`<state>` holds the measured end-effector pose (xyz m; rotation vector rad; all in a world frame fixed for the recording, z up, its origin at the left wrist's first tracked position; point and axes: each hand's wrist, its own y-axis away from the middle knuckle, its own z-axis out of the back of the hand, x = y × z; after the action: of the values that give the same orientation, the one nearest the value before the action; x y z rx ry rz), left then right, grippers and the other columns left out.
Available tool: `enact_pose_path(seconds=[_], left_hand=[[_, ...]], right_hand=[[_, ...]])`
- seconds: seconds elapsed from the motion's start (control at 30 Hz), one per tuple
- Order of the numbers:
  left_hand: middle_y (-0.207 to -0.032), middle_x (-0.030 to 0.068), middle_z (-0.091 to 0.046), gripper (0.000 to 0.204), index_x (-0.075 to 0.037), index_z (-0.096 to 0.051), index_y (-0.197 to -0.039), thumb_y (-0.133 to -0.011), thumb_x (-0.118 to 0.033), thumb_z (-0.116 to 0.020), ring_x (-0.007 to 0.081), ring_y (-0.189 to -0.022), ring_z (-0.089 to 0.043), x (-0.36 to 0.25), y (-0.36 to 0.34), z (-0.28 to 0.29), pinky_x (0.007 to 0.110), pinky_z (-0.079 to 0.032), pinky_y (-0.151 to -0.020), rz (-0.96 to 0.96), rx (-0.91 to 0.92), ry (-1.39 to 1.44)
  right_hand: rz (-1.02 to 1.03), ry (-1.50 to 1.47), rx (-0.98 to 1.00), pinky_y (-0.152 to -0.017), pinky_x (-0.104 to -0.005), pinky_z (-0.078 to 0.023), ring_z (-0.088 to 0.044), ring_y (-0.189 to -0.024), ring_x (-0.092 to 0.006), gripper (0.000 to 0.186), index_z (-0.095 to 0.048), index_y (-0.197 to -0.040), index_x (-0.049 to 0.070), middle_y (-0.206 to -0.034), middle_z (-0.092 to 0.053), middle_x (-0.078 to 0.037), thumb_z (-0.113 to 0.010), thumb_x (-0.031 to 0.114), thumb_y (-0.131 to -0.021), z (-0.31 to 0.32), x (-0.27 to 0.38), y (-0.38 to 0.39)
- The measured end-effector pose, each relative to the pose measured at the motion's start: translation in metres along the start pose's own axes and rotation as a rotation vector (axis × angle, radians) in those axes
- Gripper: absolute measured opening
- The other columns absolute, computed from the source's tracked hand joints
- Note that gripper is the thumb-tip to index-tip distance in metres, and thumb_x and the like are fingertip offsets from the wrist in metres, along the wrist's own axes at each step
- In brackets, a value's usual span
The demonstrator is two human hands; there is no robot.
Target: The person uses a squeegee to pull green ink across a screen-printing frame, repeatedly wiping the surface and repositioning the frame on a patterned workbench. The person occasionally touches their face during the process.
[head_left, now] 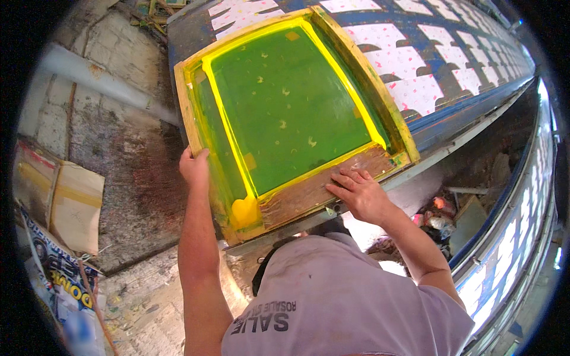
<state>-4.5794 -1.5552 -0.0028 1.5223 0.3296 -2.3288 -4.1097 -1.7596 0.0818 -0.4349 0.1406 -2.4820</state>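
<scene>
A wooden screen printing frame (180, 101) with green mesh (291, 101) lies on the near end of a long printing table. Bright yellow ink (244, 212) runs in lines along the mesh's sides and pools at the near left corner. Across the near end rests a brown wooden squeegee (297, 199). My left hand (195, 168) is closed on the frame's left rail, thumb on top. With fingers laid over the squeegee's right part, my right hand (359, 193) holds it; its thumb is hidden. The squeegee's lower edge cannot be seen.
White cut pieces with small pink prints (409, 77) lie in rows on the blue table (436, 118). Another table (504, 261) with white pieces runs along the right, past a gap with litter (436, 216). Cardboard (77, 207) and a grey pipe (107, 80) are at left.
</scene>
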Motion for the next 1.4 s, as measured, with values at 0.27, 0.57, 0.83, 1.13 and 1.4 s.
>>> enact_pose_path(seconds=[0.27,0.57,0.83,1.13,1.4], left_hand=[[-0.125,0.0232,-0.077,0.052,-0.002,-0.078,-0.130,-0.085,-0.026,-0.083,0.0468,-0.116,-0.074,0.002,-0.005,-0.003,0.053,-0.058,-0.103,-0.026,-0.080,-0.314],[-0.139,0.0265,-0.070,0.053,0.002,-0.072,-0.134,-0.089,-0.027,-0.076,0.0481,-0.133,-0.066,-0.019,0.006,0.000,0.056,-0.054,-0.113,-0.011,-0.034,-0.405],[-0.138,0.0269,-0.071,0.057,0.003,-0.071,-0.138,-0.091,-0.030,-0.078,0.0474,-0.132,-0.067,-0.028,0.007,0.002,0.055,-0.054,-0.115,0.040,-0.029,-0.428],[-0.140,0.0281,-0.070,0.064,0.003,-0.069,-0.143,-0.099,-0.042,-0.078,0.0459,-0.134,-0.065,-0.010,-0.002,-0.004,0.055,-0.054,-0.112,0.021,-0.061,-0.418],[-0.115,0.0220,-0.079,0.042,0.004,-0.076,-0.120,-0.105,-0.035,-0.077,0.0389,-0.105,-0.077,-0.010,0.003,-0.011,0.048,-0.058,-0.096,0.078,-0.226,-0.280]], right_hand=[[0.034,0.130,0.040,-0.105,-0.0456,-0.059,-0.076,-0.116,-0.0311,0.055,-0.075,-0.140,0.012,-0.127,-0.078,-0.011,-0.078,0.015,-0.085,-0.001,0.010,-0.044],[-0.140,0.062,0.306,-0.094,-0.0528,-0.063,-0.078,-0.110,-0.0398,0.047,-0.080,-0.133,0.014,-0.121,-0.081,-0.013,-0.076,0.009,-0.086,0.011,0.030,-0.083],[-0.087,0.113,0.190,-0.098,-0.0493,-0.063,-0.077,-0.114,-0.0372,0.053,-0.078,-0.136,0.016,-0.126,-0.080,-0.011,-0.078,0.010,-0.084,-0.011,0.044,-0.062],[0.016,0.202,0.035,-0.102,-0.0485,-0.061,-0.076,-0.117,-0.0363,0.060,-0.078,-0.138,0.021,-0.133,-0.078,-0.009,-0.074,0.003,-0.081,-0.049,-0.040,-0.162],[-0.022,0.280,0.083,-0.098,-0.0488,-0.065,-0.079,-0.113,-0.0350,0.060,-0.075,-0.143,0.025,-0.128,-0.079,-0.010,-0.074,0.005,-0.086,-0.062,-0.144,-0.338]])
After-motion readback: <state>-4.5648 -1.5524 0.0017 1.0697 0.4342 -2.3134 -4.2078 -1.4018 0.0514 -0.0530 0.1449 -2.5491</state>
